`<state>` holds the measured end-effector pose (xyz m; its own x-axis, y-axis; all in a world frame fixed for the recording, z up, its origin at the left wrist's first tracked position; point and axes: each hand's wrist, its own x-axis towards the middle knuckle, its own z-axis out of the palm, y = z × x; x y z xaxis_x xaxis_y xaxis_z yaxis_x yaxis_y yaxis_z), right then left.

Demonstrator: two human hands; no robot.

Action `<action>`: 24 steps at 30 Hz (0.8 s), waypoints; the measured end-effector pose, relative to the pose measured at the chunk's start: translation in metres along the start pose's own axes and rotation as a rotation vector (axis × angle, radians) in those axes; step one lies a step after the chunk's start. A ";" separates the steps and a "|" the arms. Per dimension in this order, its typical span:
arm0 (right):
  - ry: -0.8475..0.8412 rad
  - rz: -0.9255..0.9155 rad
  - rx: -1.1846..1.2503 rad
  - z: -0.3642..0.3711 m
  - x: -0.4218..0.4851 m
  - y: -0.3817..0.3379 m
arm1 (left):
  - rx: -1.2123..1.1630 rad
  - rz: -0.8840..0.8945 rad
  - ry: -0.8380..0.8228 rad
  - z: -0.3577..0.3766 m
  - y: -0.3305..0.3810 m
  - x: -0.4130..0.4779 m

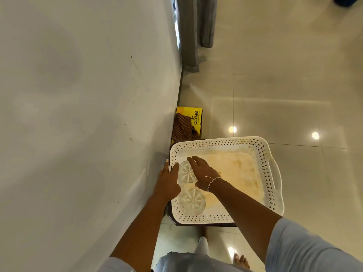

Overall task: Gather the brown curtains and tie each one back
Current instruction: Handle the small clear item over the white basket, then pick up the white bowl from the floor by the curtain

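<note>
Two grey-brown curtains [189,36] hang to the floor at the top of the view, beside the wall and far from both hands. My left hand [167,179] lies across the left rim of a white perforated tray [216,142], its fingers straight outside the rim and its thumb inside. My right hand [203,173] hovers with straight fingers over the far one of two upturned clear glasses [185,172]. The near glass [193,201] stands free in the tray. Neither hand holds a curtain.
The tray sits on a dark wooden stool [172,219] against a pale wall [78,114]. Behind it stand a yellow box [195,116] and a checked cloth [182,128]. Glossy floor tiles [275,85] stretch to the right. My bare foot [241,260] shows below.
</note>
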<state>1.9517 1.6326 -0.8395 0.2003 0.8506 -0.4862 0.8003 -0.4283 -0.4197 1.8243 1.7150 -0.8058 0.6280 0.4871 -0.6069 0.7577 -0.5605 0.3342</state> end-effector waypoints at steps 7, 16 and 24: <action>0.134 -0.038 -0.248 -0.031 -0.032 0.008 | 0.230 0.019 0.120 -0.004 0.023 -0.019; 0.230 -0.054 -0.305 -0.081 -0.085 0.013 | 0.285 -0.005 0.227 -0.005 0.070 -0.060; 0.202 -0.237 -0.397 -0.071 -0.156 0.023 | 0.111 -0.215 0.383 0.052 0.107 -0.142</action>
<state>1.9793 1.5115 -0.7188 0.0606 0.9693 -0.2383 0.9825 -0.1001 -0.1573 1.8075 1.5510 -0.7213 0.4949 0.8011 -0.3367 0.8675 -0.4779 0.1379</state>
